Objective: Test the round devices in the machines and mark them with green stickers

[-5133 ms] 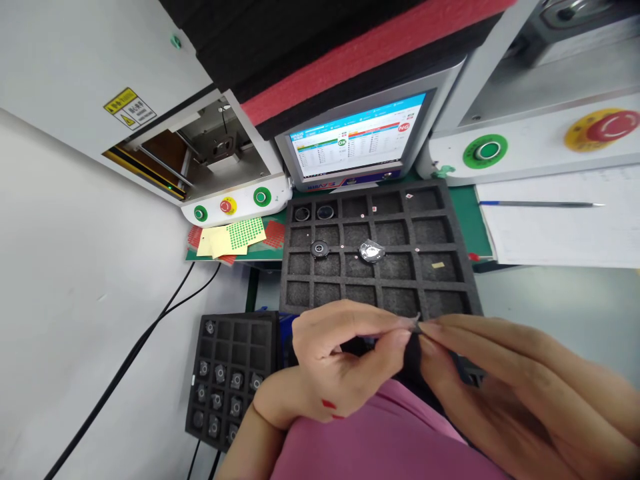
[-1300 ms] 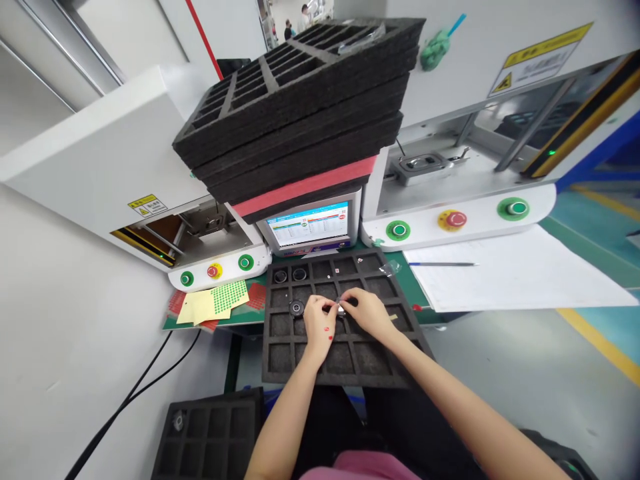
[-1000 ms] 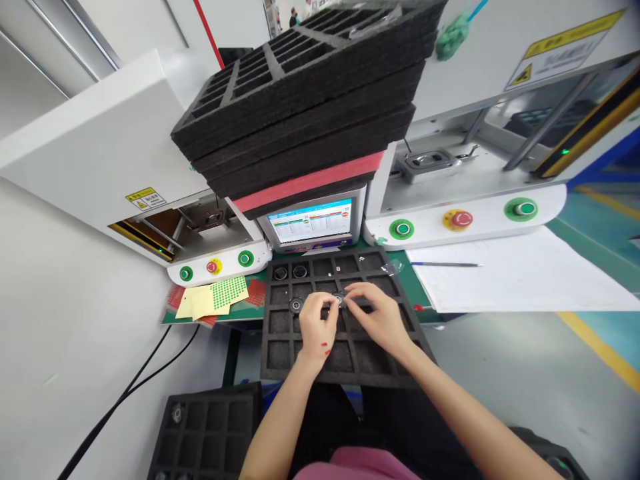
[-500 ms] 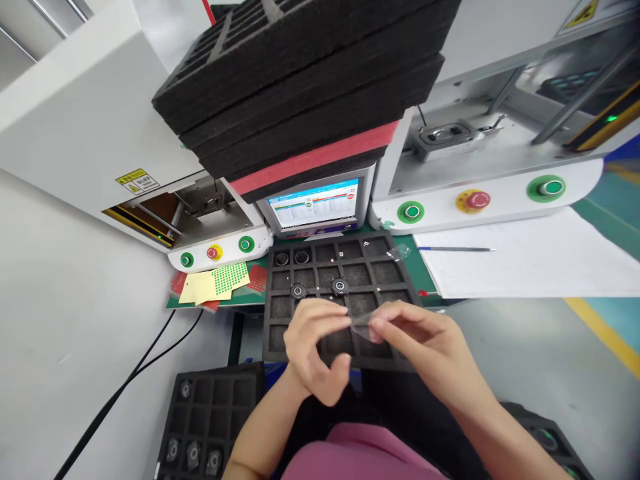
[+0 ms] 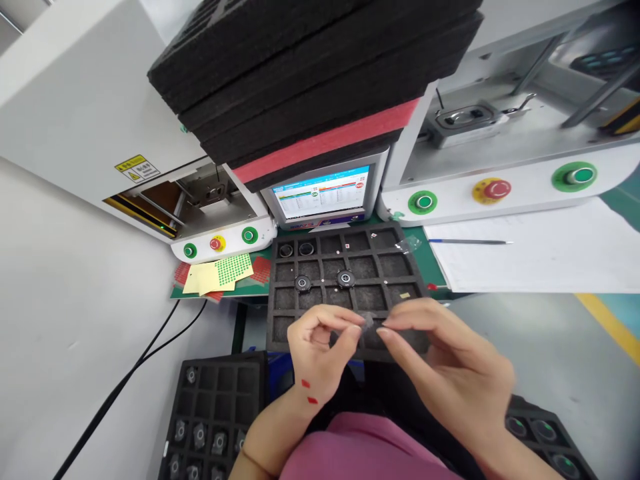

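Note:
A small piece of clear plastic film (image 5: 369,323) is pinched between the thumb and forefinger of my left hand (image 5: 325,347). My right hand (image 5: 450,367) hovers just right of the film, thumb and forefinger slightly apart, with nothing visible between them. Both hands are over the near edge of a black foam tray (image 5: 333,313) divided into square pockets. Two round black watch bodies, a left one (image 5: 303,283) and a right one (image 5: 345,279), lie in its middle. Two dark round rings (image 5: 306,249) sit in the far left pockets. Red stickers (image 5: 309,393) show on my left wrist.
A screen (image 5: 323,192) stands behind the tray, below stacked foam trays (image 5: 310,87). Machines with green buttons (image 5: 424,202) flank it. Sticker sheets (image 5: 220,275) lie left; a pen (image 5: 470,241) rests on paper (image 5: 540,267) at right. Another foam tray (image 5: 215,387) holds wrapped parts lower left.
My left thumb and forefinger have closed on the film. My right hand's fingertips have come off it and sit slightly to the right. The camera view has shifted a little.

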Demonstrator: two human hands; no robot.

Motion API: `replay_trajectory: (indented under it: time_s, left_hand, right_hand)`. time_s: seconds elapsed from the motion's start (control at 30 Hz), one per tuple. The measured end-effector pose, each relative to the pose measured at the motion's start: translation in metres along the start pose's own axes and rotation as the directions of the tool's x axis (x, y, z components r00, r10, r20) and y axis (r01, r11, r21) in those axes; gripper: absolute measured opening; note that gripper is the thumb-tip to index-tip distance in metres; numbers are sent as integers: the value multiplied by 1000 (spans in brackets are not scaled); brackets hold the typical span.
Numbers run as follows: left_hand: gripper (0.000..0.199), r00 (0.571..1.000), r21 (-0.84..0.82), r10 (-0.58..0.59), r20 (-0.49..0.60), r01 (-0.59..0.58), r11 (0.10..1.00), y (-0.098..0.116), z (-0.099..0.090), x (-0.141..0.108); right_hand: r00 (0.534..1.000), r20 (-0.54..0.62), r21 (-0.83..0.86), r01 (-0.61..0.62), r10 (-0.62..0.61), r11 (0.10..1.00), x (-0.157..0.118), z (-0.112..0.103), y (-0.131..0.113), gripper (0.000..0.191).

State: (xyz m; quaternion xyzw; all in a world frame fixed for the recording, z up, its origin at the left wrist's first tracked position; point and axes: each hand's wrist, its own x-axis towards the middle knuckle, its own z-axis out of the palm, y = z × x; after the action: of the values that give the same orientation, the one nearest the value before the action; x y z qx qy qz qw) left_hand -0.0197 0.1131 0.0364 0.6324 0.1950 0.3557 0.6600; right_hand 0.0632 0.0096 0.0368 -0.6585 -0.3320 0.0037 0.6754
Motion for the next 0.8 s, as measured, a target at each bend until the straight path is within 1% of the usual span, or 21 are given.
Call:
replay_trajectory:
  time_s: [0.07, 0.17, 0.27, 0.47, 0.57, 0.67, 0.8]
  left_hand:
    - [14, 998, 35, 54, 9, -54, 998, 4, 0, -3]
    - [13, 990, 79, 140, 31, -142, 987, 7, 1, -4]
    - [13, 980, 91, 192, 60, -197, 976, 8, 1, -4]
    - [13, 980, 60, 185, 68, -189, 980, 6, 1, -3]
    - [14, 980, 71, 183, 74, -188, 980, 7, 1, -3]
    - [14, 979, 93, 188, 78, -195, 976, 6, 1, -3]
    - [13, 975, 163, 208, 81, -218, 962, 3, 0, -2]
  right_hand:
    - [999, 34, -6, 32, -32, 999, -1, 2, -2, 10]
    - [999, 33, -6, 33, -33, 999, -1, 3, -4, 9]
    - [999, 29, -14, 32, -32, 999, -1, 3, -4, 9]
    - [999, 46, 41, 0, -2, 999, 0, 4, -4, 10]
    - [999, 46, 24, 10, -11, 1000, -1, 3, -3, 11]
    - [997, 28, -58, 78, -77, 995, -3, 3, -3, 12]
    - [978, 25, -282, 206, -207, 937, -4, 2, -3, 13]
